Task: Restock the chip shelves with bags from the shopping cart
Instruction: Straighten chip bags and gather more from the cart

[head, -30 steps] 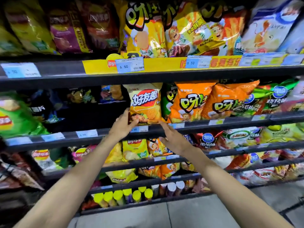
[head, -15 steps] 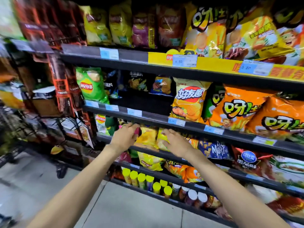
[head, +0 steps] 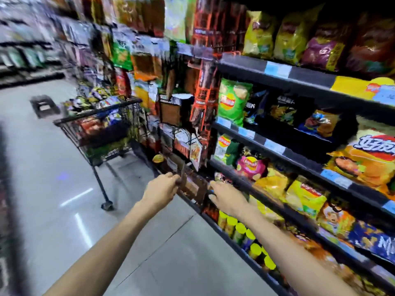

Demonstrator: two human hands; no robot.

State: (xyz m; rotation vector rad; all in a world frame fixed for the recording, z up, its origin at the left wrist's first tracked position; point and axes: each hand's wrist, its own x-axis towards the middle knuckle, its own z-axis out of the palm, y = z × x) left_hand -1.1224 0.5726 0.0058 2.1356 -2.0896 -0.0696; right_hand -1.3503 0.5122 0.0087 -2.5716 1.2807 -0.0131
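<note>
Swinging away from the shelf face, the view now takes in the aisle to the left, where a second ago it looked straight at the chip rows with both hands at the yellow bag (head: 361,159) on the middle shelf. That bag now stands on its shelf at the far right, out of the hands. The left hand (head: 161,189) and right hand (head: 228,200) hang low beside the lower shelf edge (head: 241,178), both loose and holding nothing, though blur hides the fingertips. The shopping cart (head: 100,133) has come into sight up the aisle, well apart from the hands and heaped with bags (head: 96,101). This suggests one bag is placed and the person is turning to fetch another, which first means closing the gap to the cart.
</note>
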